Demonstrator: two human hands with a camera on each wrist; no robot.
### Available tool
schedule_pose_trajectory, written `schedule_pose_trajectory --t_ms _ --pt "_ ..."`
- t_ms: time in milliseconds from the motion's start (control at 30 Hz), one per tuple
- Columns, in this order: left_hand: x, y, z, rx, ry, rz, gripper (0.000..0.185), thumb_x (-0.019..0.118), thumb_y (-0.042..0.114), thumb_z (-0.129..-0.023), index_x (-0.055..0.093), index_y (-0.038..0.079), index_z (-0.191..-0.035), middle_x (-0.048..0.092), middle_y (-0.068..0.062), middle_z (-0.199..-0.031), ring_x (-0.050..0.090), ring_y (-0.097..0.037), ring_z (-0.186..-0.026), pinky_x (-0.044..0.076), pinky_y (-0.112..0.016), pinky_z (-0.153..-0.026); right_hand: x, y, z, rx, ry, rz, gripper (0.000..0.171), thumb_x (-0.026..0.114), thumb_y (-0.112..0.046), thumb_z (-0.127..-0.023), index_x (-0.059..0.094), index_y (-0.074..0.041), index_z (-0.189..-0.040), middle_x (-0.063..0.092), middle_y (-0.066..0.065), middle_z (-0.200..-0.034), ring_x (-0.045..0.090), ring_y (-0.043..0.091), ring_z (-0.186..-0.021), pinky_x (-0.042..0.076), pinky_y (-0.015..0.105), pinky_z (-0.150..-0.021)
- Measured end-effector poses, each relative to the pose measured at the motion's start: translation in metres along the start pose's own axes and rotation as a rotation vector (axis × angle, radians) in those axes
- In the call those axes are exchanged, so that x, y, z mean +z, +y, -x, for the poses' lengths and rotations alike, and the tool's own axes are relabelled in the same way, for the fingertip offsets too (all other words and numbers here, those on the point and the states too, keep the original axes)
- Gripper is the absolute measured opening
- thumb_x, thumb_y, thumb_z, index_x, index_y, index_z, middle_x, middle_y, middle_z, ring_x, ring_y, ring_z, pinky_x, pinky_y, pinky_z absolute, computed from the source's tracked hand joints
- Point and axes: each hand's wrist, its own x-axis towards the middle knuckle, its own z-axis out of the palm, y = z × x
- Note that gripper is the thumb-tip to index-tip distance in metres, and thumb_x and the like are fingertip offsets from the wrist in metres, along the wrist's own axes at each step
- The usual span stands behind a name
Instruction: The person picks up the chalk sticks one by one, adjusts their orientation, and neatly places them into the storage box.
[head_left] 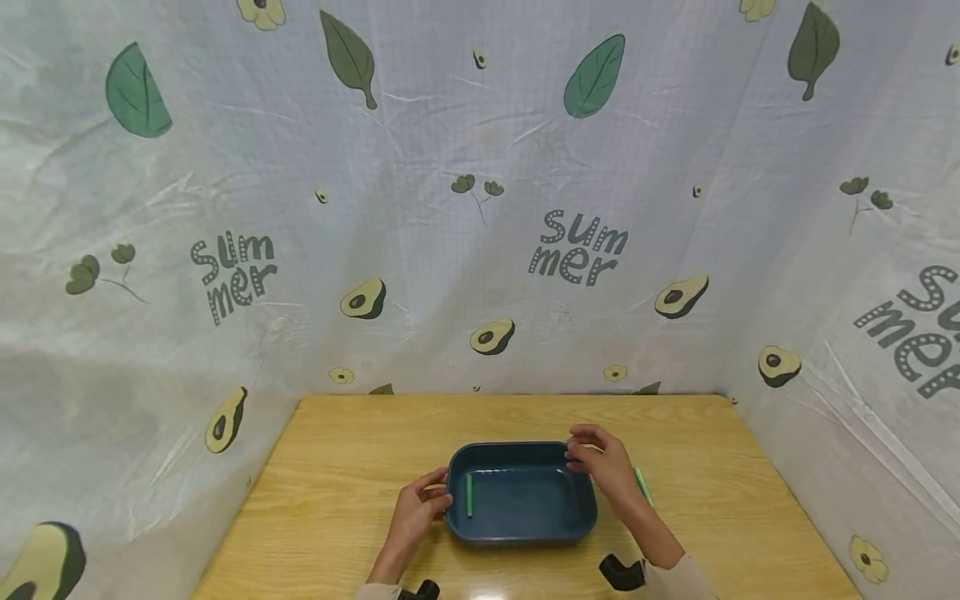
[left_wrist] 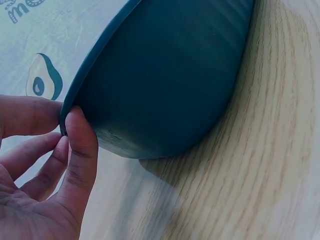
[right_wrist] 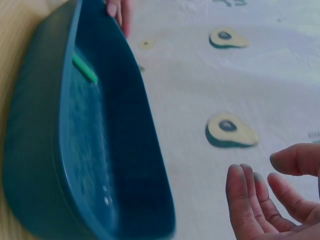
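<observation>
With only our left hand (left_wrist: 40, 165) pinching the tray (head_left: 521, 500) rim and our right hand (head_left: 600, 462) released, the tray may tip, rolling the green stick (head_left: 469, 495).

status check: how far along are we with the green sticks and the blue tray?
Done: one green stick lies inside the blue tray, near its left wall. In hand: the left hand pinches the tray's left rim; the right hand hovers at the far right corner, fingers loosely curled, holding nothing. Left: a second green stick lies on the table right of the tray.
</observation>
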Motion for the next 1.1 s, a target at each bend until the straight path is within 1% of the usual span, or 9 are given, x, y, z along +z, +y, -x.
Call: schedule_pose_trajectory --t_ms 100,167,200,333,500,700,833,1000,1100 --pt "0.002 -0.001 0.000 -0.012 0.002 -0.010 0.053 0.062 -0.004 -0.087 0.051 -0.007 -0.138 0.054 -0.026 -0.126 0.060 -0.014 -0.091 0.054 -0.028 -0.064 -0.016 0.001 0.001 -0.009 0.027 0.009 0.033 0.062 -0.010 -0.095 0.056 -0.001 -0.126 0.061 0.015 -0.113 0.067 0.024 -0.096 0.058 0.039 -0.085" --pt "0.001 -0.008 -0.005 -0.013 0.011 -0.023 0.053 0.063 -0.003 -0.087 0.052 -0.004 -0.138 0.055 -0.023 -0.126 0.060 -0.013 -0.091 0.054 -0.028 -0.064 -0.025 0.002 0.002 -0.015 0.047 0.026 0.034 0.061 -0.011 -0.096 0.055 -0.001 -0.127 0.061 0.011 -0.112 0.068 0.020 -0.094 0.058 0.039 -0.086" --pt "0.001 -0.007 -0.005 -0.017 0.014 -0.028 0.052 0.063 -0.002 -0.087 0.052 -0.004 -0.138 0.056 -0.023 -0.126 0.060 -0.013 -0.091 0.054 -0.028 -0.064 -0.030 0.003 0.002 -0.018 0.061 0.030 0.033 0.060 -0.011 -0.096 0.055 -0.001 -0.128 0.062 0.011 -0.112 0.068 0.017 -0.093 0.057 0.039 -0.086" --pt "0.001 -0.007 -0.006 -0.010 0.017 -0.036 0.051 0.063 -0.002 -0.087 0.053 -0.004 -0.137 0.056 -0.022 -0.124 0.059 -0.012 -0.090 0.054 -0.027 -0.064 -0.045 0.007 0.004 -0.025 0.122 0.071 0.033 0.058 -0.012 -0.098 0.054 -0.001 -0.129 0.062 0.008 -0.111 0.067 0.008 -0.088 0.058 0.034 -0.084" --pt "0.001 -0.006 -0.006 -0.004 0.021 -0.044 0.050 0.063 -0.002 -0.087 0.054 -0.004 -0.136 0.056 -0.022 -0.123 0.059 -0.013 -0.090 0.055 -0.027 -0.064 -0.061 0.018 0.007 0.004 0.187 0.112 0.031 0.057 -0.013 -0.098 0.055 -0.002 -0.127 0.061 0.007 -0.110 0.066 0.006 -0.088 0.058 0.032 -0.083" --pt "0.001 -0.006 -0.005 -0.009 0.024 -0.065 0.050 0.063 -0.002 -0.087 0.054 -0.003 -0.136 0.057 -0.022 -0.124 0.060 -0.014 -0.090 0.055 -0.029 -0.066 -0.074 0.034 0.010 0.016 0.272 0.178 0.032 0.059 -0.011 -0.096 0.055 -0.003 -0.127 0.062 0.012 -0.114 0.066 0.005 -0.090 0.058 0.030 -0.082" --pt "0.001 -0.006 -0.006 -0.011 0.022 -0.064 0.050 0.063 -0.002 -0.088 0.054 -0.003 -0.137 0.057 -0.023 -0.125 0.060 -0.014 -0.090 0.055 -0.030 -0.066 -0.081 0.047 0.011 0.029 0.324 0.217 0.034 0.059 -0.014 -0.097 0.055 -0.005 -0.129 0.062 0.014 -0.117 0.063 -0.005 -0.086 0.058 0.029 -0.082" --pt "0.000 -0.006 -0.007 -0.008 0.015 -0.058 0.051 0.063 -0.001 -0.089 0.052 -0.004 -0.138 0.055 -0.023 -0.126 0.059 -0.013 -0.091 0.055 -0.030 -0.065 -0.085 0.062 0.012 0.024 0.381 0.233 0.035 0.061 -0.015 -0.096 0.055 -0.006 -0.129 0.064 0.016 -0.119 0.058 -0.013 -0.080 0.055 0.021 -0.077" --pt "0.001 -0.007 -0.007 -0.024 0.011 -0.051 0.051 0.062 -0.001 -0.089 0.052 -0.004 -0.138 0.055 -0.024 -0.127 0.058 -0.013 -0.090 0.054 -0.030 -0.065 -0.087 0.069 0.014 0.013 0.422 0.249 0.035 0.062 -0.015 -0.095 0.056 -0.005 -0.128 0.065 0.018 -0.119 0.056 -0.015 -0.079 0.053 0.016 -0.071"
